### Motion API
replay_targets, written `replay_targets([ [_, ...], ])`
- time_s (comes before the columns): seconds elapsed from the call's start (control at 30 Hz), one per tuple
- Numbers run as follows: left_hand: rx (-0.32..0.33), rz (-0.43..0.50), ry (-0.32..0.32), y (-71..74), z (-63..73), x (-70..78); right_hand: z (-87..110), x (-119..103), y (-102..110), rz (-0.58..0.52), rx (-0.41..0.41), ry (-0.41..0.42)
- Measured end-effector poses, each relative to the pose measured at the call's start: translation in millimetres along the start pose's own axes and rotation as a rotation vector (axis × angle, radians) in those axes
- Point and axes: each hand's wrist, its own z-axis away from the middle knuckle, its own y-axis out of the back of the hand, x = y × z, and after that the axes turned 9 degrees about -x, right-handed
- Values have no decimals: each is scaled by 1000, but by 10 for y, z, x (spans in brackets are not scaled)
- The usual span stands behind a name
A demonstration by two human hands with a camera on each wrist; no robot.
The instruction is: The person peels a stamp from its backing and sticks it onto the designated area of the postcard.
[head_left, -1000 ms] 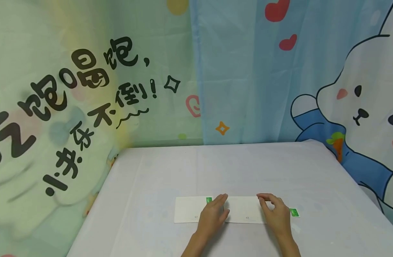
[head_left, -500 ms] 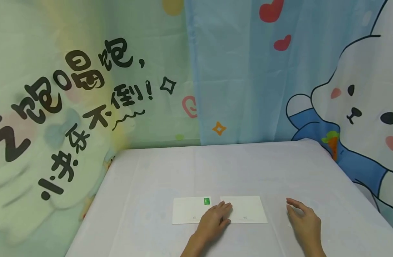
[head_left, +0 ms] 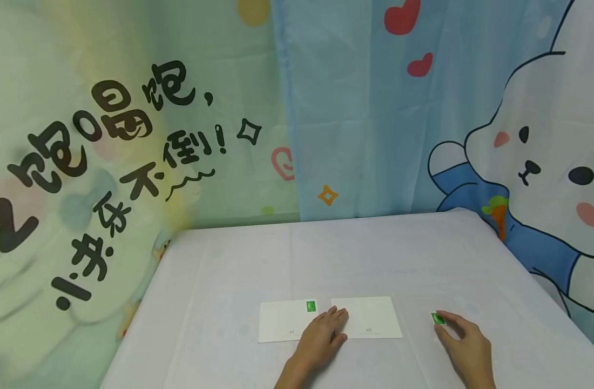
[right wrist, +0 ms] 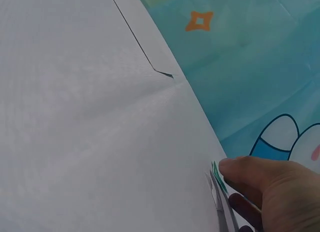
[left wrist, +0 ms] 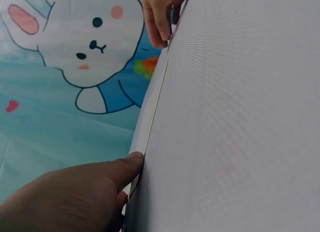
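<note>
Two white rectangular cards [head_left: 277, 319] [head_left: 370, 319] lie side by side on the table. A small green stamp [head_left: 311, 306] is at the top right corner of the left one. My left hand [head_left: 321, 336] lies across the adjoining edges of both cards, fingers extended; its thumb [left wrist: 127, 168] is over a card edge in the left wrist view. To the right of the cards, my right hand [head_left: 464, 343] pinches another green stamp [head_left: 438, 318] between thumb and index finger. In the right wrist view, this stamp [right wrist: 217, 172] appears edge-on beside thin white paper edges.
A white cloth covers the table [head_left: 238, 265]. Behind it hangs a printed curtain [head_left: 355, 124] with a rabbit, hearts and black lettering. The right card's edge [right wrist: 135, 34] shows in the right wrist view.
My right hand has moved right, away from the right card, to the loose green stamp, and now pinches it. My left hand stays on the cards. The head view has shifted slightly.
</note>
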Motion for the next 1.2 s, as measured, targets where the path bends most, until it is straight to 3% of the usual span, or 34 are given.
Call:
replay_targets([
  [0.33,5,2,-21,30,15,13,-23,48,-37,86,22,94],
  [0.83,22,30,-23,52,26,27,-28,87,-39,103,71,189],
  [1.2,20,43,-25,37,22,19,-18,100,-20,108,53,247],
])
